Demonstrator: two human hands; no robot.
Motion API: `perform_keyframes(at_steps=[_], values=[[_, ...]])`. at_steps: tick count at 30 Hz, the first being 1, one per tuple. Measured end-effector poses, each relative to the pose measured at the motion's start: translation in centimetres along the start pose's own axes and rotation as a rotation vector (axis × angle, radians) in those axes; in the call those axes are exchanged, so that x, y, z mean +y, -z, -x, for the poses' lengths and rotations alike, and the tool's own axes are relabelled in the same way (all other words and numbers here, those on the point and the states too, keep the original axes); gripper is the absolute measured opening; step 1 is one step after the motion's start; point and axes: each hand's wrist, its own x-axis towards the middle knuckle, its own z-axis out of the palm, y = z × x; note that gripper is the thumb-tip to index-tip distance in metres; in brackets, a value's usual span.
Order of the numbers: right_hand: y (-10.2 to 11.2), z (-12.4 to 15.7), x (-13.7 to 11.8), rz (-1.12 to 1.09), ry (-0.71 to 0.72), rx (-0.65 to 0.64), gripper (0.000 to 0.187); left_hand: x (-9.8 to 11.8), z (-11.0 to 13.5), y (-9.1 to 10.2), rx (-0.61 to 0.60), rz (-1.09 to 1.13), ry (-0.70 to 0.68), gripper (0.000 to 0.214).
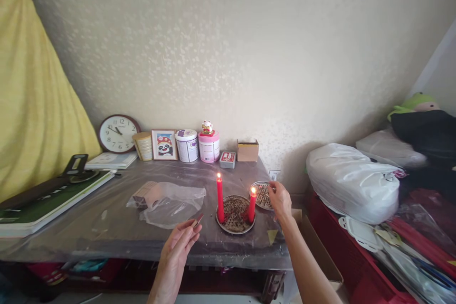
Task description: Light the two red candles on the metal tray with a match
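Two lit red candles, a taller one (220, 199) and a shorter one (252, 206), stand upright on a round metal dish (235, 232) with a dark, crusted surface. To the left of the dish, my left hand (180, 242) is closed on a small, thin, shiny thing (198, 220) whose kind I cannot make out. My right hand (280, 199) has its fingers pinched together at the right side of a second round dish (261, 194), behind the shorter candle. Whether those fingers grip the dish's rim or something small over it is hidden.
A crumpled clear plastic bag (173, 202) and a cardboard box (149, 194) lie left of the dishes. Along the wall stand a clock (119, 134), a framed panda picture (164, 145), tins (187, 146) and a small open box (248, 151). White bags (352, 183) are piled at right.
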Motion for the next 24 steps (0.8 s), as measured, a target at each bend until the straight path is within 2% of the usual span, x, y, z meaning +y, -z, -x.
perform_keyframes(at_steps=[4,8,12,14,16,19,21,24], values=[[0.4,0.2,0.2,0.054,0.045,0.025,0.024,0.2,0.1,0.0,-0.002,0.001,0.006,0.031],[2.9,1.9,-0.6,0.028,0.091,0.055,0.028,0.4,0.4,-0.2,-0.014,-0.002,0.004,0.03],[6.0,5.7,-2.6,-0.033,0.095,0.091,0.033,0.7,0.9,-0.5,-0.069,-0.029,0.022,0.029],[6.7,8.4,-3.8,-0.093,0.151,0.035,0.032,0.8,1.2,-0.8,-0.121,-0.076,0.032,0.03],[6.4,11.3,-4.6,-0.134,0.22,-0.079,0.032,0.8,1.6,-1.1,-0.187,-0.14,0.04,0.029],[4.8,15.1,-5.0,-0.177,0.324,-0.225,0.03,0.8,2.3,-1.6,-0.315,-0.232,0.047,0.028],[3.7,16.7,-4.8,-0.212,0.354,-0.299,0.027,0.7,2.8,-1.9,-0.398,-0.267,0.051,0.027],[2.8,17.9,-4.5,-0.252,0.321,-0.393,0.022,0.4,3.4,-2.1,-0.489,-0.307,0.098,0.028]])
